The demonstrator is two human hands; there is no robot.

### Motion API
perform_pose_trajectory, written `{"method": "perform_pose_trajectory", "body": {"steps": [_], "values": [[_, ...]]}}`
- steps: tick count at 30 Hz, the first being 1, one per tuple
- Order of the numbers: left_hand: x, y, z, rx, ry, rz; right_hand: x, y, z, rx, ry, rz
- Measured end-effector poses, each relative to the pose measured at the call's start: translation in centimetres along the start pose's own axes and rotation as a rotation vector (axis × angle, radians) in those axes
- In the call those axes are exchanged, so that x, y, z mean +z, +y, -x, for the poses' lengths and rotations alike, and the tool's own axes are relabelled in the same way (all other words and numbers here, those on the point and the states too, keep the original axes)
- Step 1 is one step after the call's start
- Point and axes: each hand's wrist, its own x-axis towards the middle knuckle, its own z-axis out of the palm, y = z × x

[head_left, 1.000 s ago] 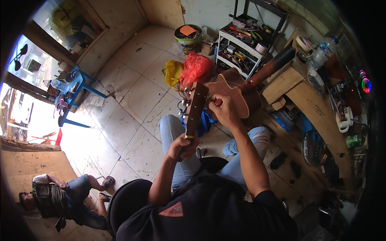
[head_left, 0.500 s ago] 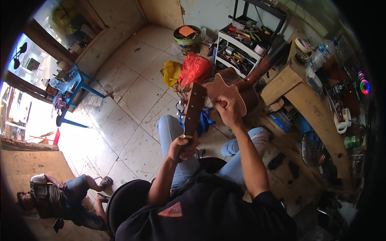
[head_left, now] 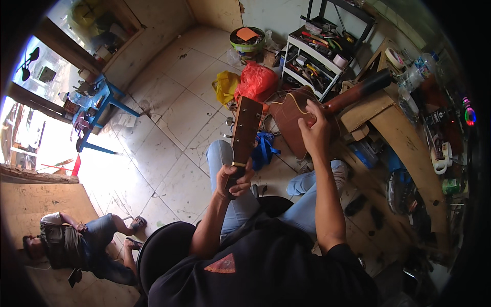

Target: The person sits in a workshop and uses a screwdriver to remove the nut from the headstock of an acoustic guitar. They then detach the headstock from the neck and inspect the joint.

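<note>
My left hand (head_left: 234, 180) is wrapped around a guitar neck (head_left: 236, 174), just below its brown headstock (head_left: 246, 134), which stands upright over my left knee. Metal tuning pegs show along the headstock's left edge. My right hand (head_left: 315, 132) is raised to the right of the headstock, apart from it. Its thumb and fingers hold a small reddish-brown, round-ended handle (head_left: 310, 122); the rest of that piece is hidden. Beyond the right hand is a second guitar's reddish-brown body (head_left: 291, 123) with a pale edge, its dark neck (head_left: 360, 92) slanting up to the right.
Red (head_left: 257, 82) and yellow bags (head_left: 225, 87) and a blue strap (head_left: 264, 149) lie on the tiled floor. A tool rack (head_left: 317, 61) stands behind, a cluttered wooden workbench (head_left: 409, 158) at right. A blue stool (head_left: 105, 107) and a seated person (head_left: 84, 245) are at left.
My right hand has moved right, away from the headstock, and its fingers have loosened and extended upward. The headstock has turned slightly; my left hand keeps its hold. The whole view has shifted slightly.
</note>
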Motion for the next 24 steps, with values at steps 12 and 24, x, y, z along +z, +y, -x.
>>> {"method": "perform_pose_trajectory", "body": {"steps": [12,24], "values": [[1.3,-0.6,-0.5,0.009,0.247,-0.417,3.7,-4.6,4.0,0.186,-0.512,-0.047],[1.6,-0.3,-0.6,0.07,0.384,-0.712,6.4,-1.6,5.1,0.44,-0.638,-0.619]]}}
